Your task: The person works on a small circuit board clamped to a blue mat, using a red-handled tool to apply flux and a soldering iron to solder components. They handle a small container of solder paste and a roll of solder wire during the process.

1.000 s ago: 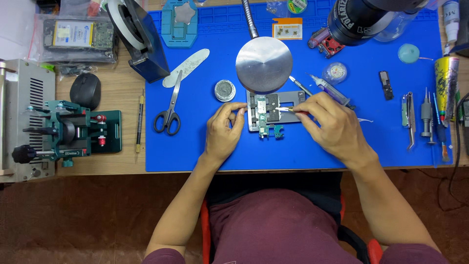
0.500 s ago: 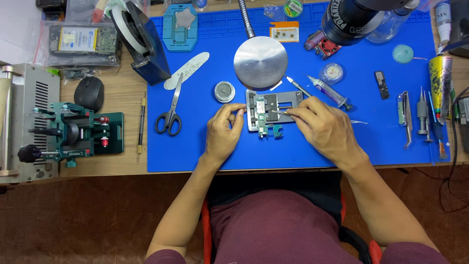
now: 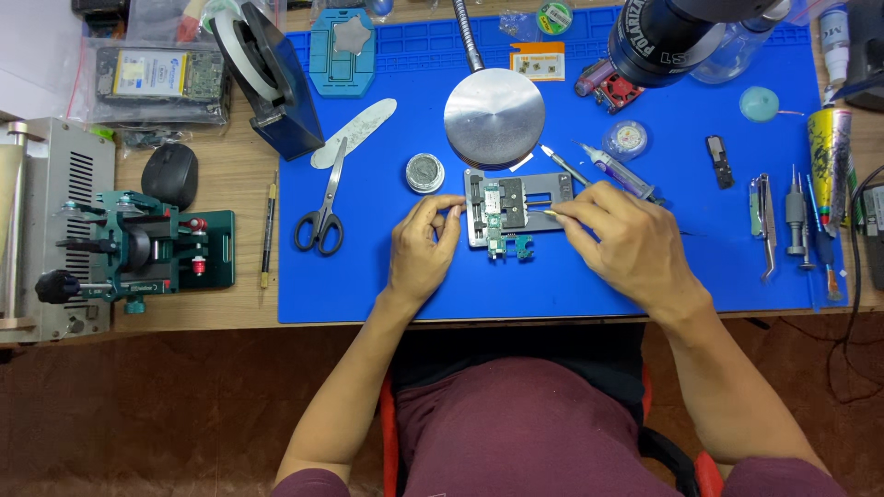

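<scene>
Pinched around a thin tool, the right hand [image 3: 626,244] points its tip leftward onto the small circuit board [image 3: 495,213] clamped in the grey holder [image 3: 543,189], while the left hand [image 3: 422,248], fingers curled and holding nothing, touches the holder's left edge.

Both forearms reach forward from the bottom of the view and angle inward toward each other. The left hand [image 3: 422,248] lies palm down, its fingers curled and the fingertips [image 3: 451,204] drawn together, pointing right. The right hand [image 3: 626,244] is also palm down, knuckles up, with thumb and forefinger pinched together at its left tip, pointing toward the left hand.
</scene>
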